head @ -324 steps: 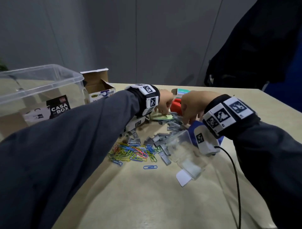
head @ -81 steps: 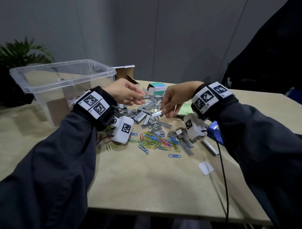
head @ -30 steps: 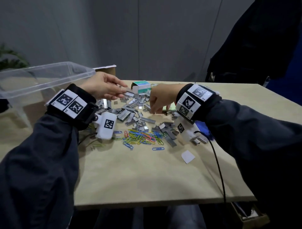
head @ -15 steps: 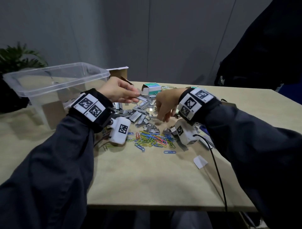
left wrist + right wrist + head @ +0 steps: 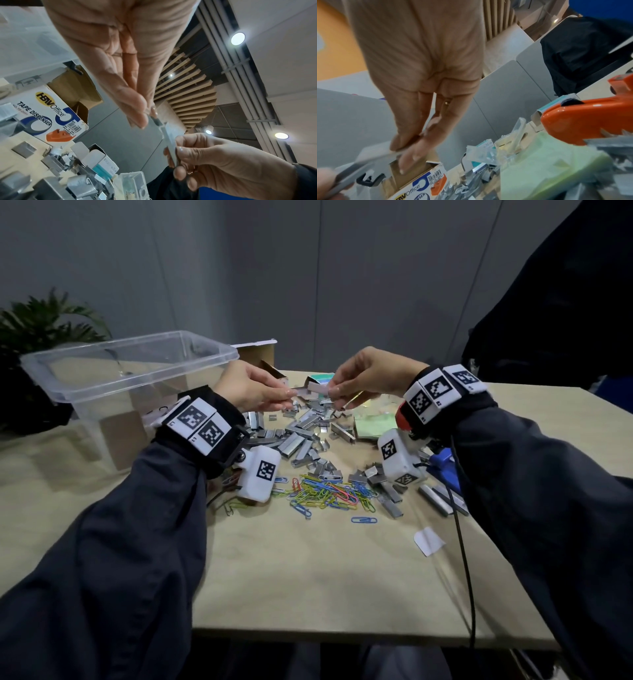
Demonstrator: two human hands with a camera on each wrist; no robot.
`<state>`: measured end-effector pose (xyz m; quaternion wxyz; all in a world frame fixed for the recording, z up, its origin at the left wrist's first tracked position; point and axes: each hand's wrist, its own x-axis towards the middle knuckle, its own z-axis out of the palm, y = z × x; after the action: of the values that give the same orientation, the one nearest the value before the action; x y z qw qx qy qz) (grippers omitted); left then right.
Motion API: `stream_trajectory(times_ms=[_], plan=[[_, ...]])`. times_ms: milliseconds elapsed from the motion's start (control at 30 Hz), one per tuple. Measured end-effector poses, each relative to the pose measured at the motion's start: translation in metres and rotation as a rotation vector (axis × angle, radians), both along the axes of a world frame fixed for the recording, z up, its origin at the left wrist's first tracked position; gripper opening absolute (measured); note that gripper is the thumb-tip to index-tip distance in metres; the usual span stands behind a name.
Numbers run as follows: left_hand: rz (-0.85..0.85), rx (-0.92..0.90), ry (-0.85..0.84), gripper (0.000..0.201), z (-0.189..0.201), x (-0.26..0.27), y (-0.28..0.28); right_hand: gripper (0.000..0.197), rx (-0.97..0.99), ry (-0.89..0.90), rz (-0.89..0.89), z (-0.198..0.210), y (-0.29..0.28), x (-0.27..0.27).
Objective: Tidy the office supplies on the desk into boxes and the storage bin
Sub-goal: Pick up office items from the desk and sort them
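Both hands are gathering loose staples, raised above the pile on the counter (image 5: pixel 308 577). The right hand (image 5: pixel 370 378) is pinching a staple strip (image 5: pixel 318 387); the left hand (image 5: pixel 250 386) is pinching other strips (image 5: pixel 157 121), meeting it end to end. Next move, judged: carry the bundle to the small staple box (image 5: pixel 320 379), just beyond both grips.

Both hands have risen off the staple heap toward the frame's upper middle: the right hand (image 5: pixel 368 378) now pinches a staple strip (image 5: pixel 318 387) meeting the left hand (image 5: pixel 251 390).
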<state>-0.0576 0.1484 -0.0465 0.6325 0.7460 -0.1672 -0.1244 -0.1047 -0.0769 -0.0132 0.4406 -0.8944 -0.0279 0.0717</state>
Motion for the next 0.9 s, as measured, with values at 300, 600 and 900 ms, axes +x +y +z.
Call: stream_trajectory(times_ms=[300,600,900], plan=[[-0.097,-0.032,0.002,0.022,0.003,-0.009,-0.005,0.016,-0.034,0.008,0.029,0.001,0.003,-0.001],[0.003,-0.202,0.025,0.019,-0.002,-0.008,-0.014,0.020,0.130,-0.027,-0.005,-0.002,0.011,-0.002],[0.040,-0.236,0.051,0.015,-0.002,-0.009,-0.018,0.014,0.333,-0.073,-0.096,-0.006,0.010,0.000]])
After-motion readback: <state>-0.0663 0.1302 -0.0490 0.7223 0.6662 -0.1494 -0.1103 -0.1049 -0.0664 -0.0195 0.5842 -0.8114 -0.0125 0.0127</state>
